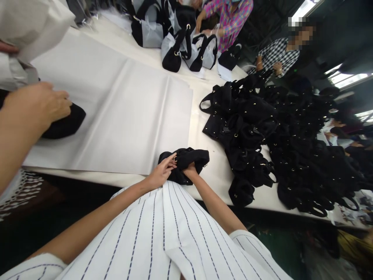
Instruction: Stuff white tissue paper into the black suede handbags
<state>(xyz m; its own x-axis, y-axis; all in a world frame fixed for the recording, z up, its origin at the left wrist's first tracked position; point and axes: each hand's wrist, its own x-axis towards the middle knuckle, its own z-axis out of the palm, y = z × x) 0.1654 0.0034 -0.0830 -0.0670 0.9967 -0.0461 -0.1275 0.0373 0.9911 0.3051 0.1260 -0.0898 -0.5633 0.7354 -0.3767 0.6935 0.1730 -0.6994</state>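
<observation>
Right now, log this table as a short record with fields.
left hand: pinches the bag near a gold ring
right hand: grips the bag at the table edge
bag: black, crumpled
paper: white sheets, spread left of the bag
pile: black bags, right of it
co-worker's hand: far left, on another bag

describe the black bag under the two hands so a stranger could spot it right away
Look at the long white table, between the big white sheet on the left and the heap of black bags on the right. At its near edge lies a lone black bag, held by the left hand and right hand. Unlike the heaped bags, it lies apart, bunched up.
</observation>
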